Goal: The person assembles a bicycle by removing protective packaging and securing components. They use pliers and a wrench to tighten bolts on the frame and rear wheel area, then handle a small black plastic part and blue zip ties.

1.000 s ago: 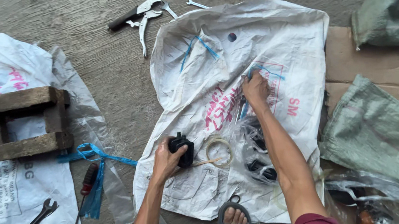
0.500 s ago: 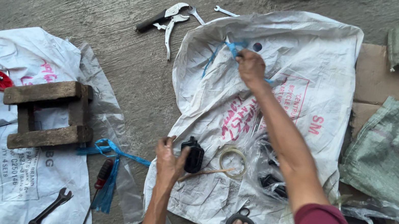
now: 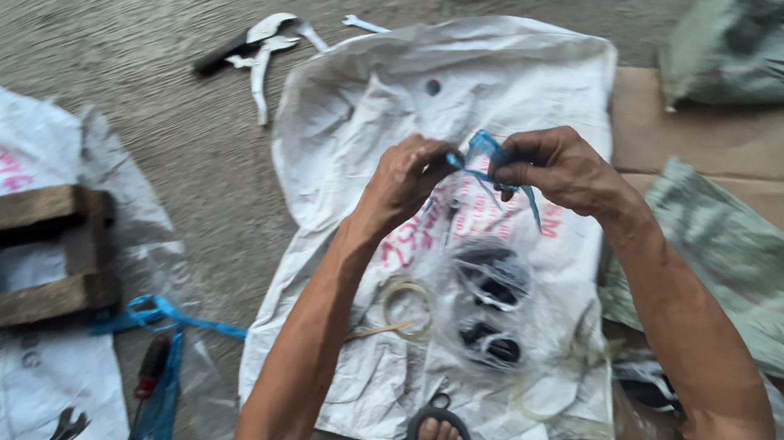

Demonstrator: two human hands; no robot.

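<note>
Both hands, left hand (image 3: 408, 174) and right hand (image 3: 560, 167), each pinch an end of a thin blue plastic strip (image 3: 489, 158), stretched between them above the white woven sack (image 3: 491, 82) spread on the floor.

white printed sack (image 3: 529, 97) spread centre, clear plastic bags (image 3: 491, 309) on it.

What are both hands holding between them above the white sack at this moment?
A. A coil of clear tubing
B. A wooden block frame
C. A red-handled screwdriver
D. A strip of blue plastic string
D. The left hand and right hand pinch a strip of blue plastic string between their fingertips, raised over the white sack; the wooden block frame and screwdriver lie untouched off to the left.
</note>
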